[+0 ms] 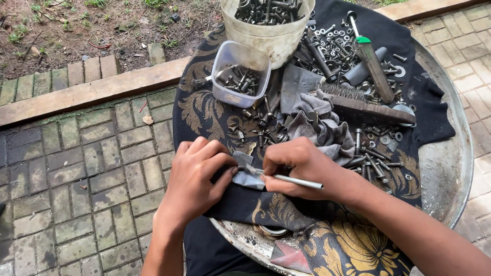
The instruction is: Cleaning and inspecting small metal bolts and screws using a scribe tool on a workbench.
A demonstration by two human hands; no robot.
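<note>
Both hands work a grey scrap (246,177) on the dark cloth (204,110).
Left hand (197,176) pinches scrap; right hand (299,166) grips thin metal rod (296,181) (tray rim (450,168) close right).

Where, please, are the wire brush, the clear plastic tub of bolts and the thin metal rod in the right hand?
wire brush (371,108), head view, on its wooden back.
clear plastic tub (231,93), head view, on its near wall.
thin metal rod (302,182), head view, on the shaft beyond the fingers.

No labels, signs or screens are visible. Two containers stand at upper centre: a cream round plastic bucket (271,36) and, just below-left, a clear rectangular plastic tub (240,74), both holding bolts.
</note>
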